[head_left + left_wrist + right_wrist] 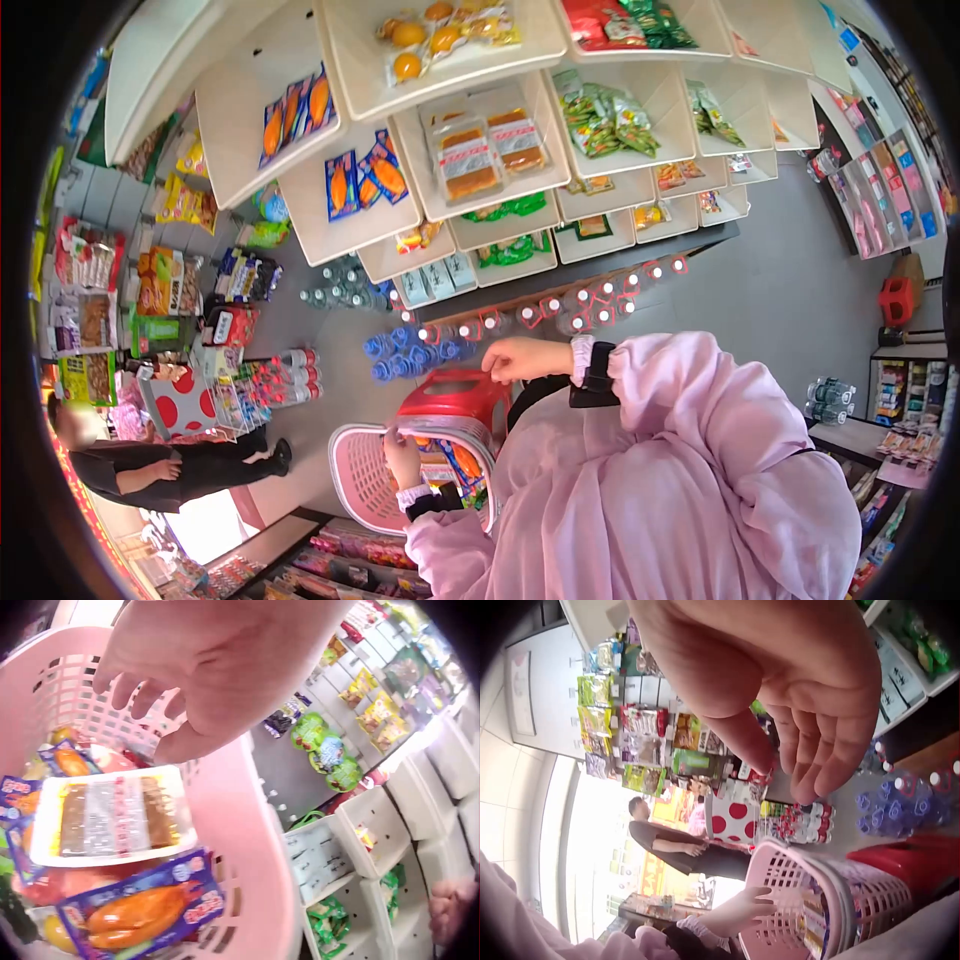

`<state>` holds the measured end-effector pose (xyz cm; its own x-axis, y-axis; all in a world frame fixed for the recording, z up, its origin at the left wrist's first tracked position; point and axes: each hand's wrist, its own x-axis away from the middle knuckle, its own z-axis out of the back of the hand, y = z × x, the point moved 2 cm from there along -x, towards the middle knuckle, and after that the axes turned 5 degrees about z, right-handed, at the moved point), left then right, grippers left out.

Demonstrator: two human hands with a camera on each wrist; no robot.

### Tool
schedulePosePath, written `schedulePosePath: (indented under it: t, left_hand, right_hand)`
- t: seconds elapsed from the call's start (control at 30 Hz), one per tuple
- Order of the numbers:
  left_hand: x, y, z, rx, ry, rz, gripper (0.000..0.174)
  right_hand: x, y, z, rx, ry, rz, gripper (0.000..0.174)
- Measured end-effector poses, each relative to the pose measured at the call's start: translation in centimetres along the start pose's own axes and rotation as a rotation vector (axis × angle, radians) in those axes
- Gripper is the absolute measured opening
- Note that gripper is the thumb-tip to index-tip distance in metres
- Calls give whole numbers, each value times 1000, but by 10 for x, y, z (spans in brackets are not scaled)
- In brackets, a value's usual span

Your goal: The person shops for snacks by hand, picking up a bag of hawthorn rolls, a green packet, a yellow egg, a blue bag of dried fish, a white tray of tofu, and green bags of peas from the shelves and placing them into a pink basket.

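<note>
A pink plastic basket [362, 485] stands beside a red stool [455, 395]. My left hand [403, 460] hovers over the basket, fingers relaxed and nothing held. Below it, in the left wrist view, lies a white tray pack of brown food [112, 817] under clear film. A blue packet with an orange drumstick-shaped snack [142, 911] lies in front of this pack, with more packets around it. My right hand [528, 358] hangs in the air before my body, its fingers loosely bent and holding nothing; the right wrist view shows its palm [772, 682].
White shelf bins hold blue snack packets [340, 185], tray packs [465, 160] and green bags [600, 115]. Bottles with white caps [550, 305] and blue-topped bottles [415, 350] stand on the floor below. A person in dark clothes [130, 470] stands at the left near hanging snack bags [90, 260].
</note>
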<state>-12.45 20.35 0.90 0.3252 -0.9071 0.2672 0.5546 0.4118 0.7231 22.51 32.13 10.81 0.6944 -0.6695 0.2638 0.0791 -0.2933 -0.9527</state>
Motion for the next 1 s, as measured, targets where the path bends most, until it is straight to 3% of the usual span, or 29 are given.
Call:
schedulePosePath:
  t: [0.07,0.17,0.27,0.43,0.53,0.67,0.77,0.87,1.0]
  left_hand:
    - [-17,86,-19,82,-77,-56,30]
    - [-46,191,-45,-33,-158,-204,28]
    - [-60,291,-70,-13,-204,-347,28]
    - [-91,375,-115,101,-327,-478,31]
    - [-99,406,-133,69,-278,-546,34]
    - [-135,411,-155,-28,-113,-698,39]
    - [-154,418,-159,-221,-52,-649,44]
    - [-176,416,-167,-315,86,-725,47]
    - [-198,417,-177,-205,-117,-517,53]
  right_hand:
    - [10,-6,24,-28,58,70,21]
    - [29,-32,60,-26,122,190,21]
    - [53,-64,90,-46,215,105,21]
    - [63,-72,132,-76,261,214,23]
    - [59,-76,146,-145,291,283,23]
    - [36,-82,161,2,420,469,22]
    - [12,-89,169,164,537,481,25]
    - [-14,-93,178,270,602,419,30]
    - [-49,-95,188,387,742,396,30]
